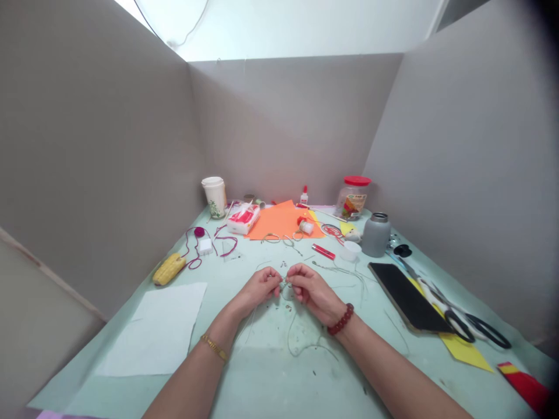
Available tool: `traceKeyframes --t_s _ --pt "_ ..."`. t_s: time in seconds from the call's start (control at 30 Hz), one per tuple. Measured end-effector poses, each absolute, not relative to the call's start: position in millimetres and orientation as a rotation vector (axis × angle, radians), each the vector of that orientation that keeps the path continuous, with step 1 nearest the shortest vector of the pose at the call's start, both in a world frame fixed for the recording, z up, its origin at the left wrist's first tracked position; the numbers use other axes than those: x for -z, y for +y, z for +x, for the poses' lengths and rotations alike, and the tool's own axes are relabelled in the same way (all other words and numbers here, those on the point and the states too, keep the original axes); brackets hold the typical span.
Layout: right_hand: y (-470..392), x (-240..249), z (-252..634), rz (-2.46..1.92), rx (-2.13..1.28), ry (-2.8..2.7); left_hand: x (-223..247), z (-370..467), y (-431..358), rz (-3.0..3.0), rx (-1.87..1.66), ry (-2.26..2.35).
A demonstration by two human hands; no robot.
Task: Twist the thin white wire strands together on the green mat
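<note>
My left hand (265,285) and my right hand (311,291) meet just above the middle of the table, both with fingers pinched. Between them runs a thin greenish cord (292,343), whose loose end curls down onto the table below my right hand. Other thin strands trail from under my left hand. Exactly how the cord lies at the fingertips is too small to make out. Beyond my right hand, more thin cords (349,271) lie spread on the surface. A red lighter (324,251) rests next to a small white cup (350,251).
At left lie a white sheet (152,331), a corn cob (169,269) and purple yarn (199,232). A tissue pack (243,219) and orange paper (279,224) are at the back. On the right are a grey bottle (376,235), a black phone (406,298) and scissors (463,320). Partition walls enclose three sides.
</note>
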State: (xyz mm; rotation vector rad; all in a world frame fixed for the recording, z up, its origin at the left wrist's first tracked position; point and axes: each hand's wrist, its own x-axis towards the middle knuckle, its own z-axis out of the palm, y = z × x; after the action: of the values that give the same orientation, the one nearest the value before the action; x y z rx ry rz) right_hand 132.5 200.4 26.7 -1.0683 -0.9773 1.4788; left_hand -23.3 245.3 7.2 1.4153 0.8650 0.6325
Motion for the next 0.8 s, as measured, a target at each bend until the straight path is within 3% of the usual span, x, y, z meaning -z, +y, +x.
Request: traceKeyframes --t_s 0.13,0.23,0.43,0.57,0.63,0.7,0.8 --pt "191.9 -38.2 126.0 -0.909 -1.716 -0.927 -5.9 -23.3 245.8 1.428 -0.646 0.864" --pt "174.3 -65.1 136.2 -1.109 -1.631 -1.166 -3.9 -24.3 246.5 1.433 -0.651 0.889" --pt "123.3 -110.0 228.6 -1.826 -0.908 -1.503 1.4 -25.2 247.5 1.461 -0.684 0.923" --pt "105.4 -103.1 284.6 -2.392 -0.217 -1.499 2.1 -22.8 246.2 1.496 -0.689 0.948" --pt "108.8 -92.5 278.7 -2.403 0.120 -1.518 2.2 -21.1 244.9 1.532 -0.701 0.963" --pt "121.3 -78.9 248.2 -2.129 0.086 -1.711 2.5 -19.7 243.5 1.571 -0.711 0.975" --pt "150.9 -56.0 181.3 -1.797 -0.279 -1.862 3.5 -18.5 242.7 1.595 -0.726 0.963"
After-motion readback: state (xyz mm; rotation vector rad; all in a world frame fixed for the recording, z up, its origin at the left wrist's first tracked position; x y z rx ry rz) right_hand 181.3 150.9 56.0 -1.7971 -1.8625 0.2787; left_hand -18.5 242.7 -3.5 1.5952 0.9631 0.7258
